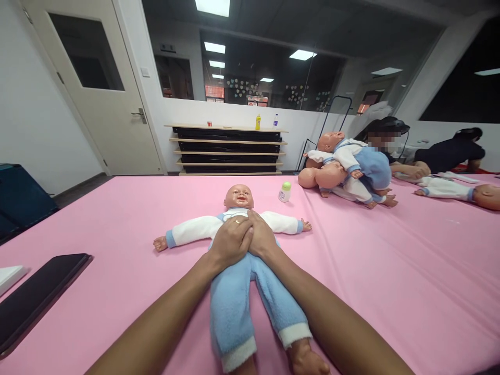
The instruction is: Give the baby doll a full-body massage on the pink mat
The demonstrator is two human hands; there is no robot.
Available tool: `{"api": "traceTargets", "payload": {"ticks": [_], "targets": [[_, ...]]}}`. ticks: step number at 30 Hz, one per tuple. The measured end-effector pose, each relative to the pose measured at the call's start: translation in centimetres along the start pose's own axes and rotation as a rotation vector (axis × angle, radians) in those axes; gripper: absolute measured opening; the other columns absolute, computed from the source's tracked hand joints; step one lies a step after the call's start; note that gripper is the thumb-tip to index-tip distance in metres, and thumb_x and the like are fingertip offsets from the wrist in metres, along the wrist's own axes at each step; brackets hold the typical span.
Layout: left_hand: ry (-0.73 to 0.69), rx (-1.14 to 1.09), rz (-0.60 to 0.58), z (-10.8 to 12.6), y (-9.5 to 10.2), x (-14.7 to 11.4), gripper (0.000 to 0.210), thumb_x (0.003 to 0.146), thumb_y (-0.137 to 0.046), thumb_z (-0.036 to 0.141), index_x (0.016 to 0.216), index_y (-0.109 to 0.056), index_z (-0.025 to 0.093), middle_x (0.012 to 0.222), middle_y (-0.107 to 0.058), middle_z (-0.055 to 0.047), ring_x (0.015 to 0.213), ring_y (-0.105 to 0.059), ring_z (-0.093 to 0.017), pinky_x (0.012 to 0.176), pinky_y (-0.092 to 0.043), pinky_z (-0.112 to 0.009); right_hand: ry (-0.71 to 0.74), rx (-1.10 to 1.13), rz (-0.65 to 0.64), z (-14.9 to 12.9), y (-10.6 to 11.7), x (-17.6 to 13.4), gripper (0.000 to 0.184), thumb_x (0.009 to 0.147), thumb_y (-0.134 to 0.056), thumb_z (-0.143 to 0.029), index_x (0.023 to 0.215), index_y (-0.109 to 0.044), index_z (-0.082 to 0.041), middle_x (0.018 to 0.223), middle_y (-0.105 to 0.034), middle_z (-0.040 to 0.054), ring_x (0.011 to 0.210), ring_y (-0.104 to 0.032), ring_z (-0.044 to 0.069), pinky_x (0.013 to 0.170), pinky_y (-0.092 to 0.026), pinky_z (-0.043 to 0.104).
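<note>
The baby doll [236,276] lies face up on the pink cloth [117,260], directly in front of the person, head away and feet toward the person's body. Its arms are extended outward, one to each side; its blue trouser legs are slightly apart. The left hand [230,242] and right hand [261,234] are placed palm down on the doll's chest, side by side and touching, fingertips meeting near the collar. Grip: both hands laid flat, fingers together, enclosing nothing that I can see from here. A small bottle [285,192] with a green cap stands upright near the doll's head. A pile of dolls [359,161] rests farther back on the right. Beside the pile, a person in a dark cap [385,126] leans in. A black phone [42,297] lies at the left, near a white box [11,278].
</note>
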State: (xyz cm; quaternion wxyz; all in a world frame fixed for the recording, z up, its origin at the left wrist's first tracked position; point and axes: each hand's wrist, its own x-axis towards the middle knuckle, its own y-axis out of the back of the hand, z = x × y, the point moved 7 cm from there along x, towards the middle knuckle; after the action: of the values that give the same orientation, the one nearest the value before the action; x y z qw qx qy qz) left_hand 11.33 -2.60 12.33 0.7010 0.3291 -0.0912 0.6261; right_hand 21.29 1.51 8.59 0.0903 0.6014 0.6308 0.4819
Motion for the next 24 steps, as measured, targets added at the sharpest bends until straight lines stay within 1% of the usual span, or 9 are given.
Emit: {"api": "traceTargets", "payload": {"ticks": [2,4,6,8,11,13,15,20,24], "targets": [[0.027,0.041,-0.045,0.0,-0.3,0.5,0.016,0.085,-0.055,0.030,0.079,-0.068,0.024,0.088,-0.066,-0.009,0.095,-0.059,-0.028,0.106,-0.035,-0.050,-0.008,0.027,0.047,-0.1,0.4,-0.3,0.060,0.085,-0.052,-0.029,0.141,-0.041,-0.010,0.142,-0.048,0.0179,0.133,-0.044,0.028,0.114,-0.031,0.046],[0.040,0.055,-0.065,-0.3,-0.5,0.8,0.021,0.087,-0.051,0.029,0.074,-0.067,0.024,0.081,-0.064,-0.008,0.089,-0.059,-0.027,0.104,-0.037,-0.049,0.009,0.046,0.089,-0.4,0.8,-0.5,0.061,0.085,-0.051,-0.029,0.141,-0.039,-0.009,0.140,-0.050,0.0189,0.130,-0.047,0.028,0.111,-0.035,0.046],[0.009,0.012,-0.117,-0.6,-0.7,1.0,0.019,0.085,-0.053,0.026,0.076,-0.069,0.024,0.088,-0.067,-0.008,0.099,-0.058,-0.028,0.108,-0.033,-0.047,0.087,0.062,0.105,-1.2,1.1,-0.6,0.059,0.082,-0.051,-0.026,0.138,-0.043,-0.008,0.137,-0.052,0.0184,0.129,-0.048,0.027,0.112,-0.034,0.045],[-0.016,-0.049,-0.161,-0.9,-1.0,1.0,0.014,0.081,-0.057,0.024,0.080,-0.071,0.025,0.098,-0.069,-0.007,0.109,-0.054,-0.029,0.115,-0.025,-0.046,0.185,0.078,0.097,-2.0,1.3,-0.7,0.056,0.077,-0.052,-0.021,0.131,-0.051,-0.009,0.135,-0.055,0.0165,0.129,-0.047,0.026,0.113,-0.032,0.043],[0.027,-0.087,-0.156,-1.9,-1.0,1.1,0.015,0.078,-0.059,0.022,0.082,-0.073,0.025,0.102,-0.069,-0.007,0.113,-0.053,-0.029,0.117,-0.018,-0.047,0.250,0.087,0.080,-2.8,1.5,-0.8,0.055,0.071,-0.053,-0.015,0.126,-0.055,-0.013,0.131,-0.058,0.0134,0.128,-0.048,0.024,0.117,-0.025,0.044],[0.068,-0.087,-0.101,-2.5,-0.8,1.3,0.017,0.078,-0.058,0.022,0.086,-0.073,0.025,0.108,-0.068,-0.007,0.114,-0.053,-0.028,0.117,-0.021,-0.048,0.266,0.090,0.070,-3.2,1.7,-0.8,0.058,0.068,-0.053,-0.013,0.126,-0.056,-0.016,0.129,-0.060,0.0106,0.128,-0.048,0.023,0.119,-0.017,0.047],[0.090,-0.072,-0.035,-3.0,-0.5,1.4,0.021,0.079,-0.057,0.022,0.091,-0.073,0.025,0.113,-0.067,-0.007,0.115,-0.053,-0.028,0.115,-0.024,-0.048,0.290,0.105,0.055,-3.6,1.8,-0.8,0.060,0.066,-0.053,-0.012,0.126,-0.055,-0.018,0.130,-0.060,0.0085,0.128,-0.048,0.022,0.120,-0.015,0.047],[0.108,-0.045,0.136,-4.0,0.6,1.0,0.027,0.080,-0.055,0.020,0.100,-0.073,0.026,0.118,-0.066,-0.005,0.118,-0.054,-0.026,0.116,-0.027,-0.045,0.325,0.148,0.087,-4.0,2.0,-0.7,0.056,0.072,-0.052,-0.013,0.128,-0.053,-0.016,0.131,-0.059,0.0092,0.126,-0.049,0.020,0.115,-0.030,0.038],[0.204,-0.050,0.326,-5.3,1.9,-0.1,0.025,0.079,-0.058,0.021,0.099,-0.073,0.024,0.116,-0.068,-0.006,0.121,-0.053,-0.026,0.118,-0.023,-0.044,0.230,0.104,0.174,-3.3,2.3,-0.7,0.039,0.080,-0.056,-0.024,0.119,-0.057,-0.015,0.118,-0.063,0.0117,0.113,-0.056,0.024,0.103,-0.042,0.041]]}}
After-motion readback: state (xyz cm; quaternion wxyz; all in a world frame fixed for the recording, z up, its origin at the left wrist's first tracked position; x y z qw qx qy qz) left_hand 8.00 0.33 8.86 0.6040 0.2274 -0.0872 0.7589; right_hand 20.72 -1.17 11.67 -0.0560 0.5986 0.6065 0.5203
